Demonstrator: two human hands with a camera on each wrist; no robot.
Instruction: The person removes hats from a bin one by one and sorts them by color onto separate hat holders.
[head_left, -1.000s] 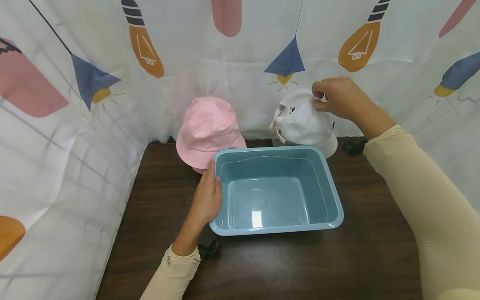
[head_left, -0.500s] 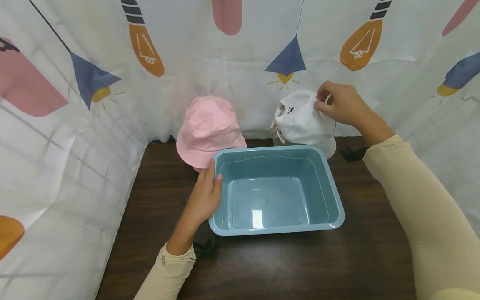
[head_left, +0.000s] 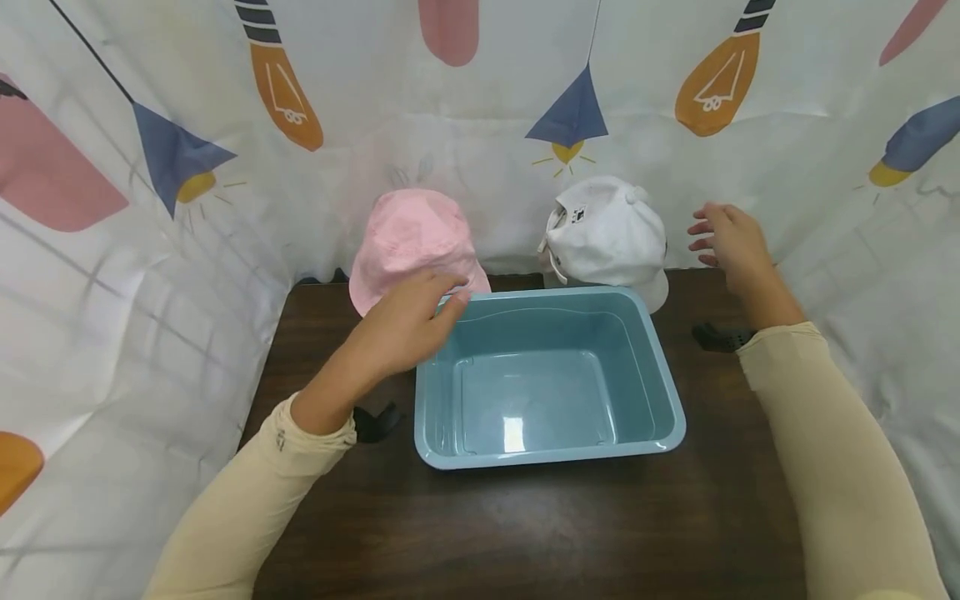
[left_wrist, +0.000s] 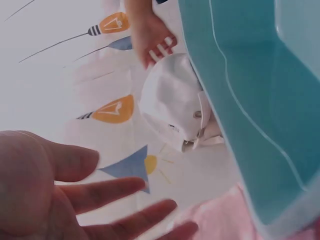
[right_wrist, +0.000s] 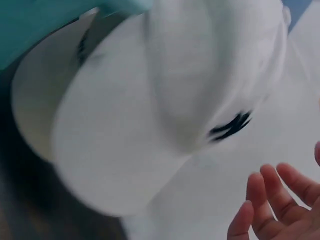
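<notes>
A white cap (head_left: pixel 611 237) sits behind the back right of a blue plastic basin (head_left: pixel 551 458), its brim toward the right. Behind the basin's back left corner is a pink bucket hat (head_left: pixel 420 237). My left hand (head_left: pixel 401 325) hovers over that corner, in front of the pink hat; the left wrist view shows its fingers (left_wrist: pixel 120 192) spread and holding nothing. Off to the right of the white cap, my right hand (head_left: pixel 738 250) hangs apart from it. In the right wrist view its fingers (right_wrist: pixel 280 200) are loosely bent around nothing, and the cap's brim (right_wrist: pixel 115 135) is close by.
Dark wood table (head_left: pixel 525 533) lies under everything. A white printed curtain (head_left: pixel 487 125) rises right behind the hats and along both sides. The basin, with bare floor showing inside, stands mid-table.
My right hand has let go of the white cap and moved right and down. My left hand has released the basin's left rim and risen toward the pink hat.
</notes>
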